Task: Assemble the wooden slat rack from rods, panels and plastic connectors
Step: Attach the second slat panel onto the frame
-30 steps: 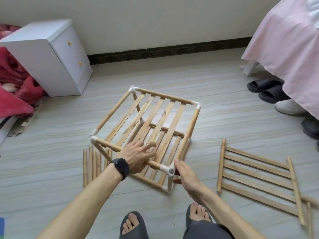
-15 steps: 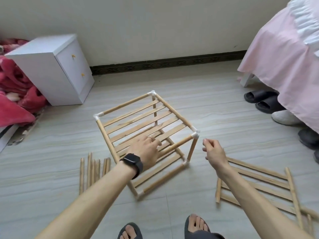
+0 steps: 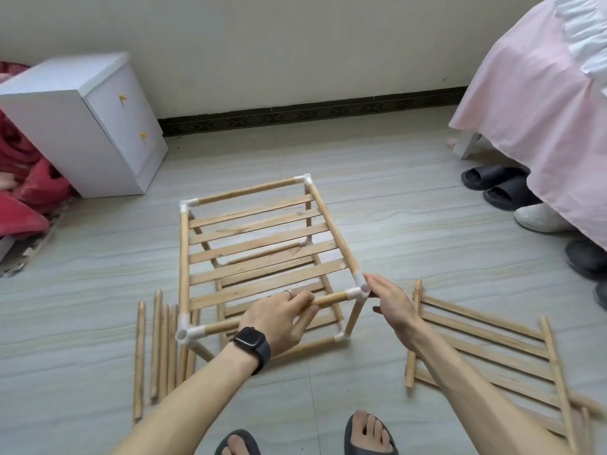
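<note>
A single wide head-worn view looks forward and down, close above the rack, toward the far wall.

In the far left corner of the floor we see a white two-drawer cabinet, a red blanket heaped just beside it; along the right edge we find a pink bedcover hanging over black slippers and a white shoe; a dark skirting lines the far edge.

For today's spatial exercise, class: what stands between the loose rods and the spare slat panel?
The partly assembled rack, its near top rod gripped by the left hand; the head view shows it.
</note>
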`<state>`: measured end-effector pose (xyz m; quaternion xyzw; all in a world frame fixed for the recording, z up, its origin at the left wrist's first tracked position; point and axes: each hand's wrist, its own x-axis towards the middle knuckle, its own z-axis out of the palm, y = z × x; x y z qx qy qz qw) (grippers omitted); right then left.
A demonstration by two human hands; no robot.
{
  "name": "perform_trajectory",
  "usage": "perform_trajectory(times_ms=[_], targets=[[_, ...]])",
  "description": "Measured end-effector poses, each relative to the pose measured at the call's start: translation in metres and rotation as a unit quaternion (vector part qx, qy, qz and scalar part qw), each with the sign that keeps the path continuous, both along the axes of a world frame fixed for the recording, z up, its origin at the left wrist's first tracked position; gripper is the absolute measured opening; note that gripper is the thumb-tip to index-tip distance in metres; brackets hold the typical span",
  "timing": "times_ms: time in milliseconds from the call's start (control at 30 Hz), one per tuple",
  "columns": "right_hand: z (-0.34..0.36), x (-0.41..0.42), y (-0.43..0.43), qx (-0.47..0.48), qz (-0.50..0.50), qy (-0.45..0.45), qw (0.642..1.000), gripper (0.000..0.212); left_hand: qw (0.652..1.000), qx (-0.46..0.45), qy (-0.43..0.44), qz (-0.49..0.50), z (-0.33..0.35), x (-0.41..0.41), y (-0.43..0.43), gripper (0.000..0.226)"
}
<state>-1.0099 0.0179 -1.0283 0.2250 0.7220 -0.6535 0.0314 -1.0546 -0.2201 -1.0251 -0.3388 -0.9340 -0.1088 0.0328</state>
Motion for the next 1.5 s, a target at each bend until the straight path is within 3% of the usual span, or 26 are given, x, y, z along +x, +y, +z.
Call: perform_trajectory(times_ms=[200, 300, 433, 633, 767, 900, 1167, 1300, 1500], targets=[[-0.007, 0.048, -0.038, -0.073, 0.074, -0.020, 0.994, 0.020, 0.992, -0.117, 0.034, -0.044, 0.007, 0.004, -0.035, 0.061], [-0.005, 0.053, -0.050, -0.122, 0.100, -0.051, 0.986, 0.031, 0.983, -0.137, 0.021, -0.121, 0.011, 0.022, -0.010, 0.068], [-0.002, 0.040, -0.056, -0.084, 0.020, -0.067, 0.994, 0.057, 0.987, -0.117, -0.026, -0.103, 0.004, 0.034, 0.009, 0.064], [-0.015, 0.025, -0.058, -0.048, -0.009, -0.034, 0.998, 0.043, 0.979, -0.126, 0.005, -0.159, -0.003, 0.024, 0.005, 0.073], [-0.016, 0.011, -0.061, -0.076, 0.014, -0.012, 0.997, 0.049, 0.987, -0.114, 0.049, -0.101, -0.005, 0.035, 0.008, 0.064], [-0.021, 0.009, -0.065, -0.068, 0.001, 0.017, 0.998, 0.044, 0.988, -0.137, 0.034, -0.062, -0.005, 0.034, 0.013, 0.065], [-0.024, 0.013, -0.075, -0.057, -0.050, 0.040, 0.996, 0.056, 0.984, -0.157, 0.043, -0.074, -0.010, 0.018, 0.016, 0.057], [-0.029, 0.017, -0.083, -0.063, -0.071, 0.050, 0.994, 0.049, 0.980, -0.175, 0.036, -0.089, -0.013, 0.011, 0.012, 0.061], [-0.023, 0.015, -0.073, -0.068, -0.025, 0.041, 0.997, 0.049, 0.984, -0.152, 0.030, -0.088, -0.007, 0.018, 0.014, 0.051]])
